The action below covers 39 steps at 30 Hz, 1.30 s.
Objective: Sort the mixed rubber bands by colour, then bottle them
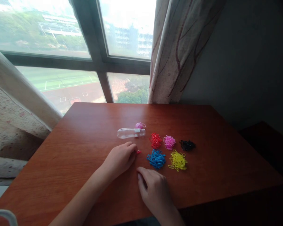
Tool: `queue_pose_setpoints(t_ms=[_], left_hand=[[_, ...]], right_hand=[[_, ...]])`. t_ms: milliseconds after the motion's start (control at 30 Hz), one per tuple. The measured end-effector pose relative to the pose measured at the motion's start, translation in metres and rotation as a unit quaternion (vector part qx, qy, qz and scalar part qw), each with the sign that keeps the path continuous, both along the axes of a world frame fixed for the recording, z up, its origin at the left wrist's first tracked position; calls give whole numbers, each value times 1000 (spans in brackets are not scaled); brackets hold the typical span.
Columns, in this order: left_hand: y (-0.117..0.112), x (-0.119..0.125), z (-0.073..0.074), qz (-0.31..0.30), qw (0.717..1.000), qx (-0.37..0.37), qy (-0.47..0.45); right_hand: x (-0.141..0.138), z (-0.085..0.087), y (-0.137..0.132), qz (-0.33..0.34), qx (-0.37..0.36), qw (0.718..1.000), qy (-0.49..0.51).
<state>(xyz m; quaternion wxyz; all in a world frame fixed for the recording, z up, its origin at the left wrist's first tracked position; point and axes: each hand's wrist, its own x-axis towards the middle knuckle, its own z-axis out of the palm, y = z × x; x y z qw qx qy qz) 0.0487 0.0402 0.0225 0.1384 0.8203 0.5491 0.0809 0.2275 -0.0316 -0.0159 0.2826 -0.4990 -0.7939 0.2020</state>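
My left hand (122, 156) rests low over the table with its fingers curled together. A small red rubber band (138, 152) shows at its fingertips; the rest of the grip is hidden. Closer to me, my right hand (154, 185) is bent, with thumb and index finger close together; whatever they pinch is too small to make out. To the right of my hands lie loose piles of rubber bands: red (156, 141), pink (169, 142), black (187, 145), blue (156, 158) and yellow (178, 160). The blue pile is nearest to my right hand.
Beyond my left hand a clear plastic bottle (128, 133) lies on its side, its neck to the right. A pink-purple bundle (140, 125) sits behind the neck. The brown wooden table (85, 150) meets a window (99, 62) with curtains (176, 47).
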Motion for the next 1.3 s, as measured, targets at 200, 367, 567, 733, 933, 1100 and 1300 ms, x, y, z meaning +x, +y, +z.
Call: queue_pose_setpoints(t_ms=[200,367,567,733,933,1100,1300], left_hand=[[-17,-8,1,0,995,-18,-94],[-26,-25,-4,40,982,-8,-186],[-33,-41,-11,101,975,10,-198],[-33,-38,-12,103,977,5,-184],[-34,-37,-10,105,976,-2,-189],[-35,-39,-10,101,979,0,-179],[-35,-40,-11,104,979,7,-175]], right_hand=[[-1,5,0,4,-12,1000,-5],[-4,7,5,-11,-9,1000,-16],[-17,19,19,-46,-10,997,-58],[-35,30,38,-66,-15,988,-139],[-49,34,52,-86,-43,977,-192],[-51,34,51,-78,-34,980,-183],[-11,41,43,-114,22,991,-62]])
